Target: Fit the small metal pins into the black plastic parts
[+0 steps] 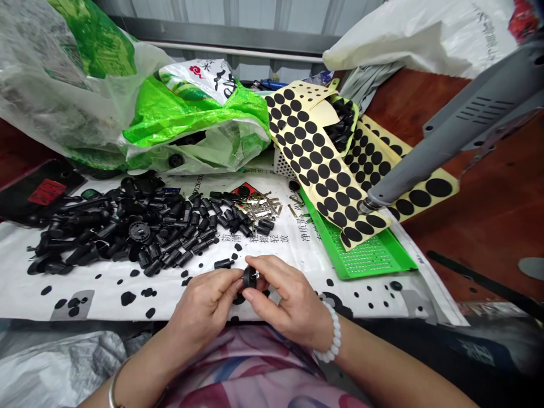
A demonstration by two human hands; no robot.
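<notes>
Close to the table's front edge, my left hand [208,297] and my right hand [284,294] meet around a small round black plastic part [250,277] with a bit of shiny metal on its face. The left thumb and index finger pinch its left side; the right fingers curl round its right side. Just behind my fingers lies a single black cylindrical piece [223,264]. Farther back is a heap of black plastic parts [148,221]. Beside that heap sits a small pile of metal strips [260,207].
A green perforated tray [374,260] stands at the right, with sheets of black round stickers [312,147] leaning over it. A grey tool [442,130] slants in from the upper right. Green and white plastic bags [191,113] fill the back left. Black dots [127,298] are scattered over the white sheet.
</notes>
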